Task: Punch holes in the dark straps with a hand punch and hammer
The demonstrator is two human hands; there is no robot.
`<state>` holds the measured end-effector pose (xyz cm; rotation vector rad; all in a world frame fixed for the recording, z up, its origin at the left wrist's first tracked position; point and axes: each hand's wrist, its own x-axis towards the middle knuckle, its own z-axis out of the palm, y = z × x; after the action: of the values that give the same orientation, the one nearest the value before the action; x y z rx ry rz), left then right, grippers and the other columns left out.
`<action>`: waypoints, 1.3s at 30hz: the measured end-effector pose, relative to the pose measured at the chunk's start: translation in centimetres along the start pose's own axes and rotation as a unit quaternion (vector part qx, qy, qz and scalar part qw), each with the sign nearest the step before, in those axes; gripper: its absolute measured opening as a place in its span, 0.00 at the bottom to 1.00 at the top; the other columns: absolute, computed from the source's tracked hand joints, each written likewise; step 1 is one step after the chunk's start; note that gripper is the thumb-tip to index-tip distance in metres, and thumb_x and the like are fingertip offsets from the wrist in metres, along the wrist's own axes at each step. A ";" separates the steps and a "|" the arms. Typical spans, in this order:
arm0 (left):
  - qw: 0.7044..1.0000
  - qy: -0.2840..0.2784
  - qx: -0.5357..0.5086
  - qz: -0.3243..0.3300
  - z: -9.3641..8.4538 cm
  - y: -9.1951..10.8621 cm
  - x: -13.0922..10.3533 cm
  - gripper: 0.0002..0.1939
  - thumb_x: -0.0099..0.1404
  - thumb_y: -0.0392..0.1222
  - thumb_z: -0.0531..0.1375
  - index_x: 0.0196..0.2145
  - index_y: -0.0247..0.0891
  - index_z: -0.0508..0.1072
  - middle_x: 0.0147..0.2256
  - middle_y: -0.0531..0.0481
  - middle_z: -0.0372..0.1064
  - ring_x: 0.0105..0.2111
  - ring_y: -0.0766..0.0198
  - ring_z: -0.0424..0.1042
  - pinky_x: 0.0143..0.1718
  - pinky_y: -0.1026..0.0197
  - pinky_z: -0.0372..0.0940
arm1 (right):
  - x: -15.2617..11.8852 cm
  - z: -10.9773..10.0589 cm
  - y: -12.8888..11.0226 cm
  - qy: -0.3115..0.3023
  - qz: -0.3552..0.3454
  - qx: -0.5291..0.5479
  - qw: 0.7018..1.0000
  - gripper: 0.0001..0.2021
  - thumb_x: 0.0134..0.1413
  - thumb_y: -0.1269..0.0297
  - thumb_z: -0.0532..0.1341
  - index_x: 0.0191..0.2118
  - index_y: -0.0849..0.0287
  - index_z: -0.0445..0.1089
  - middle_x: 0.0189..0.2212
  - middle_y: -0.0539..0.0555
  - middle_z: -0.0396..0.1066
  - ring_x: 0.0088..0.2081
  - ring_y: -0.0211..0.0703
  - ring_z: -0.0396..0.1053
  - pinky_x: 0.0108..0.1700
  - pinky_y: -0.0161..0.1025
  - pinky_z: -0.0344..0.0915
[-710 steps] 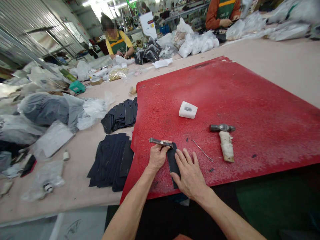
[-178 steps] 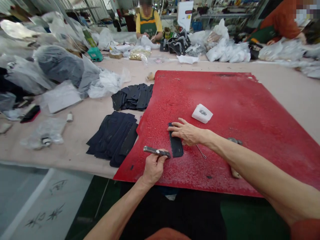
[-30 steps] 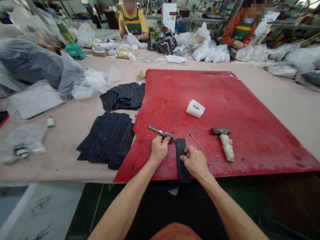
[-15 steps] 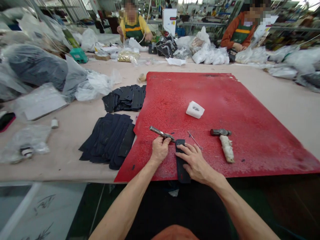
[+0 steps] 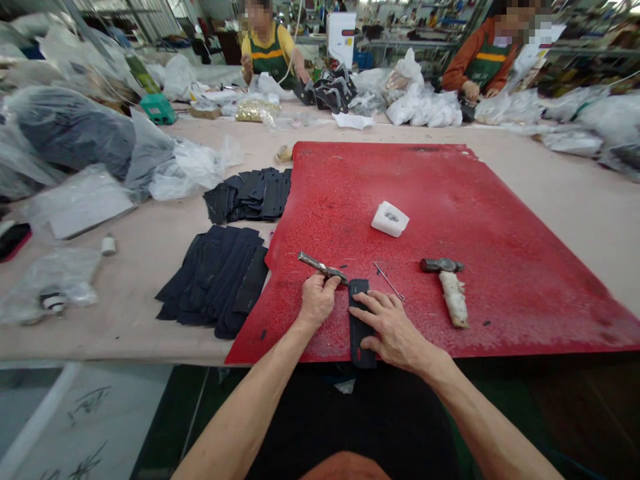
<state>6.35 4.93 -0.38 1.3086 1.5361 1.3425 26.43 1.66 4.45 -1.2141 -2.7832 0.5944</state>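
Observation:
My left hand [image 5: 319,298] is closed on a metal punch tool [image 5: 320,266], which lies slanted with its right end at the top of a narrow black piece [image 5: 361,333]. That piece rests on the red mat [image 5: 520,253] at its front edge. Spread over it, my right hand [image 5: 393,327] touches its surface with its fingers apart. A thin metal rod [image 5: 389,281] lies just beyond my right fingers. Farther right is a hammer [image 5: 454,297] with a wrapped handle. A white block [image 5: 390,219] sits farther back on the mat.
Left of the mat are a stack of dark pieces [image 5: 213,280] and a second pile [image 5: 250,195] behind it. Plastic-wrapped bundles [image 5: 70,130] lie at far left. Two people work across the table [image 5: 135,267], among plastic bags [image 5: 425,103].
The black piece has turned slightly, its near end shifting left. My right hand has moved slightly with it, while my left hand keeps its grip on the punch tool.

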 end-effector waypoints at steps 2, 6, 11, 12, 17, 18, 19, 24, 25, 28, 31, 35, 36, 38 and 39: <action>1.000 -0.009 -0.016 0.005 0.0 0.0 0.0 0.08 0.62 0.40 0.59 0.33 0.36 0.78 0.33 0.46 0.78 0.35 0.59 0.76 0.41 0.59 0.69 | -0.2 0.2 0.1 0.011 0.002 0.016 1.000 0.31 0.49 0.66 0.64 0.61 0.51 0.62 0.64 0.56 0.57 0.64 0.58 0.50 0.63 0.60 0.47; 0.997 -0.052 -0.054 0.024 0.2 0.3 0.2 0.08 0.62 0.38 0.58 0.34 0.36 0.77 0.35 0.47 0.77 0.37 0.60 0.76 0.44 0.58 0.70 | -0.7 1.1 0.3 0.054 0.009 0.057 0.997 0.29 0.49 0.67 0.64 0.59 0.59 0.65 0.64 0.62 0.56 0.65 0.57 0.50 0.64 0.58 0.49; 0.988 -0.134 -0.005 0.080 0.6 1.1 0.3 0.07 0.61 0.35 0.57 0.34 0.38 0.76 0.35 0.48 0.77 0.37 0.61 0.75 0.45 0.57 0.70 | -1.1 2.2 0.7 0.093 0.011 0.098 0.991 0.30 0.47 0.69 0.64 0.59 0.61 0.64 0.64 0.65 0.53 0.66 0.59 0.48 0.63 0.60 0.52; 0.985 -0.147 0.008 0.091 0.7 1.2 0.4 0.07 0.61 0.35 0.57 0.34 0.38 0.76 0.35 0.48 0.77 0.37 0.61 0.75 0.45 0.57 0.69 | -1.1 2.4 0.8 0.099 0.013 0.102 0.990 0.31 0.46 0.69 0.65 0.59 0.60 0.64 0.65 0.66 0.52 0.66 0.59 0.48 0.63 0.60 0.52; 0.976 -0.177 0.046 0.117 1.1 1.7 0.7 0.08 0.62 0.34 0.56 0.35 0.38 0.75 0.36 0.47 0.76 0.39 0.61 0.74 0.46 0.57 0.68 | -1.4 2.5 0.8 0.102 0.031 0.100 0.989 0.32 0.45 0.68 0.67 0.59 0.59 0.64 0.67 0.65 0.48 0.68 0.61 0.44 0.64 0.61 0.49; 0.976 -0.177 0.050 0.117 1.1 1.7 0.8 0.08 0.62 0.34 0.56 0.34 0.38 0.75 0.36 0.48 0.76 0.38 0.61 0.74 0.45 0.58 0.68 | -1.5 2.5 0.6 0.097 0.036 0.093 0.990 0.33 0.45 0.66 0.67 0.60 0.58 0.64 0.67 0.65 0.47 0.68 0.62 0.42 0.64 0.62 0.48; 0.976 -0.178 0.053 0.116 1.1 1.8 1.0 0.08 0.62 0.34 0.56 0.34 0.38 0.75 0.35 0.48 0.76 0.37 0.61 0.74 0.44 0.58 0.69 | -1.7 2.4 0.4 0.092 0.041 0.085 0.991 0.34 0.45 0.63 0.68 0.61 0.58 0.63 0.68 0.65 0.45 0.68 0.63 0.41 0.65 0.63 0.46; 0.975 -0.187 0.066 0.097 0.9 2.0 1.5 0.09 0.63 0.34 0.55 0.36 0.39 0.76 0.36 0.48 0.76 0.38 0.61 0.75 0.45 0.59 0.69 | -2.2 2.7 -0.6 0.093 0.058 0.066 0.992 0.47 0.43 0.40 0.66 0.65 0.59 0.56 0.68 0.70 0.42 0.69 0.68 0.37 0.64 0.68 0.38; 0.976 -0.186 0.069 0.094 0.9 1.9 1.5 0.09 0.63 0.35 0.55 0.36 0.39 0.76 0.36 0.48 0.76 0.38 0.61 0.75 0.45 0.59 0.69 | -2.2 2.9 -0.7 0.096 0.058 0.066 0.992 0.48 0.42 0.39 0.66 0.66 0.60 0.56 0.68 0.70 0.42 0.69 0.68 0.37 0.64 0.68 0.38; 0.977 -0.180 0.077 0.091 0.8 1.5 1.6 0.09 0.64 0.36 0.56 0.37 0.39 0.77 0.37 0.48 0.77 0.40 0.60 0.75 0.47 0.59 0.68 | -2.1 3.3 -0.6 0.095 0.052 0.059 0.992 0.48 0.42 0.41 0.67 0.66 0.60 0.54 0.69 0.70 0.42 0.69 0.68 0.36 0.65 0.67 0.36; 0.978 -0.173 0.078 0.089 0.8 1.1 1.6 0.09 0.64 0.37 0.56 0.36 0.39 0.77 0.37 0.48 0.77 0.40 0.60 0.75 0.48 0.58 0.68 | -2.1 3.0 -0.3 0.085 0.047 0.051 0.994 0.48 0.42 0.42 0.67 0.66 0.60 0.55 0.69 0.69 0.42 0.69 0.68 0.36 0.65 0.67 0.35; 0.988 -0.117 0.074 0.069 0.4 1.0 1.3 0.09 0.65 0.38 0.57 0.37 0.38 0.77 0.37 0.48 0.78 0.39 0.60 0.76 0.47 0.58 0.68 | -1.8 1.7 0.5 0.062 0.012 0.041 0.997 0.35 0.53 0.52 0.62 0.65 0.56 0.56 0.68 0.61 0.47 0.69 0.65 0.38 0.66 0.66 0.34; 0.990 -0.098 0.072 0.065 0.2 1.1 1.1 0.09 0.65 0.39 0.57 0.37 0.38 0.77 0.37 0.48 0.78 0.39 0.60 0.76 0.46 0.58 0.68 | -1.7 1.2 0.8 0.049 -0.013 0.037 0.998 0.33 0.55 0.58 0.60 0.65 0.54 0.55 0.68 0.58 0.49 0.69 0.63 0.39 0.66 0.65 0.34; 0.994 -0.070 0.066 0.061 -0.5 1.2 0.9 0.09 0.66 0.40 0.57 0.37 0.37 0.77 0.37 0.47 0.78 0.39 0.60 0.76 0.46 0.58 0.68 | -1.1 0.3 1.5 0.017 -0.075 0.028 0.997 0.33 0.54 0.67 0.59 0.65 0.49 0.55 0.67 0.54 0.51 0.68 0.61 0.40 0.66 0.64 0.35; 0.995 -0.059 0.061 0.061 -0.9 1.3 0.7 0.10 0.66 0.41 0.57 0.37 0.36 0.77 0.37 0.47 0.78 0.39 0.60 0.76 0.47 0.58 0.69 | -0.7 -0.2 1.7 0.000 -0.108 0.022 0.994 0.34 0.52 0.69 0.59 0.65 0.48 0.55 0.67 0.53 0.52 0.68 0.60 0.40 0.66 0.64 0.35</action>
<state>5.66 5.33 1.15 1.5511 1.4975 1.2377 28.15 2.34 4.10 -0.8871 -2.8322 0.6333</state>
